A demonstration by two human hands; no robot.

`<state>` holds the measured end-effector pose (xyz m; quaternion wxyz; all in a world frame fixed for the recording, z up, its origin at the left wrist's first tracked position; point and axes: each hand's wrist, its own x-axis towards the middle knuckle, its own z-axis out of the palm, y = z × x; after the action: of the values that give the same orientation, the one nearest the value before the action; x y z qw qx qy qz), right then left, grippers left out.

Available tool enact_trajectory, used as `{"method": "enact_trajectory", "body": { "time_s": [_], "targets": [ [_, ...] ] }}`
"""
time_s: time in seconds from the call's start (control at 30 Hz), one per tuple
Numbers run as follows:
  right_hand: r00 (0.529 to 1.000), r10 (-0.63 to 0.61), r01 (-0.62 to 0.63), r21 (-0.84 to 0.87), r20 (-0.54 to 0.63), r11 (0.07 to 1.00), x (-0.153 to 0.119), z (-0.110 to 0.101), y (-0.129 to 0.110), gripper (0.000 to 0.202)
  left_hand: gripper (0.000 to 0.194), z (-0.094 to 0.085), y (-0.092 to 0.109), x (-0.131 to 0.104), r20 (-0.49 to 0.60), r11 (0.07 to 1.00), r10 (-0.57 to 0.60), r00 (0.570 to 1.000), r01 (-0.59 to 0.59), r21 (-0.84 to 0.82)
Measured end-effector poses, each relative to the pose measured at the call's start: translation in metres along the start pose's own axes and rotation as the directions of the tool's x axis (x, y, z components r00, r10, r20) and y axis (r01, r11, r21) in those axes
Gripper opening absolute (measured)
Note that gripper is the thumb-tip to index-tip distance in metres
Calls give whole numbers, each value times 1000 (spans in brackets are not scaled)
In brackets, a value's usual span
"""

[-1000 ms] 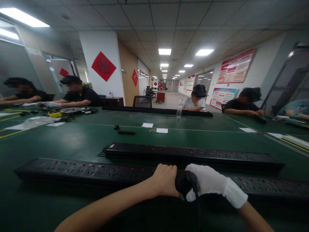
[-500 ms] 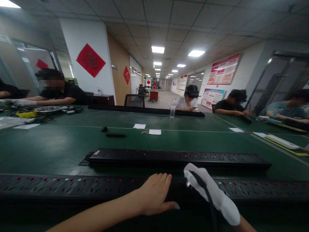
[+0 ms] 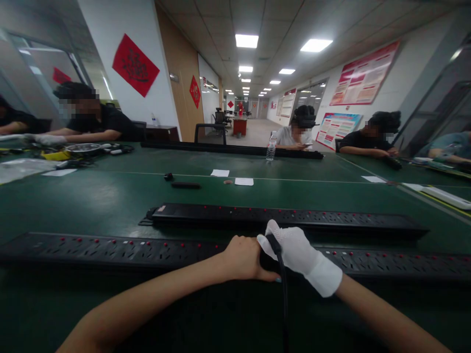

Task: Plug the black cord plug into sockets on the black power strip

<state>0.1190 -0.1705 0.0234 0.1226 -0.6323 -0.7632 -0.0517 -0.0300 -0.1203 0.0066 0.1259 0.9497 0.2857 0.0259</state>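
A long black power strip [image 3: 121, 250] with red dots along its top lies across the table in front of me. My bare left hand [image 3: 245, 256] is wrapped over its middle, fingers on the far side and thumb along the near side. Just to the right, my white-gloved right hand [image 3: 296, 249] is closed around a black power plug [image 3: 274, 244]. The plug is at the strip's top face; whether its pins are in a socket is hidden by the hands. From it a black cord [image 3: 284, 304] hangs down towards me.
Behind lies a second black power strip [image 3: 221, 215]. Farther off are a short black bar [image 3: 186, 185], paper slips [image 3: 244, 181], a water bottle [image 3: 271, 147] and a long dark bar [image 3: 221, 151]. Co-workers sit around the table; cables and a yellow item [image 3: 56, 155] lie at left.
My right hand has moved left with the plug, up beside my left hand, and its visible pins are now hidden. The left hand keeps hold of the strip. The camera view has tilted down.
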Motion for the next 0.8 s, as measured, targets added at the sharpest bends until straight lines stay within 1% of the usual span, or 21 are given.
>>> {"method": "enact_trajectory", "body": {
  "time_s": [0.07, 0.2, 0.3, 0.47, 0.6, 0.67, 0.8],
  "targets": [
    [1000, -6, 6, 6, -20, 1000, -4, 1, 3, 35, 76, 1, -1, 0, 0, 1000, 4, 1000, -4, -10],
    [997, -79, 75, 140, 24, 987, -15, -2, 11, 35, 76, -1, -4, 1, 15, 993, 83, 996, -81, -85],
    [992, -117, 107, 221, 35, 969, -16, -8, 14, 32, 73, -1, -4, 2, 33, 990, 104, 994, -101, -94],
    [995, -104, 103, 165, 0, 981, -14, -8, 18, 29, 73, 1, -3, 2, 38, 995, 87, 995, -85, -58],
    [993, -115, 119, 116, -41, 986, -16, -1, 17, 26, 70, 4, -3, 2, -3, 995, 92, 996, -92, -34],
    [990, -139, 141, 104, -28, 984, -18, 1, 14, 26, 66, 4, -2, 1, -11, 995, 92, 996, -93, -43],
    [989, -148, 147, 74, 12, 986, -21, 1, 8, 24, 63, 1, 0, 1, 11, 995, 81, 997, -80, -56]
  ]
}}
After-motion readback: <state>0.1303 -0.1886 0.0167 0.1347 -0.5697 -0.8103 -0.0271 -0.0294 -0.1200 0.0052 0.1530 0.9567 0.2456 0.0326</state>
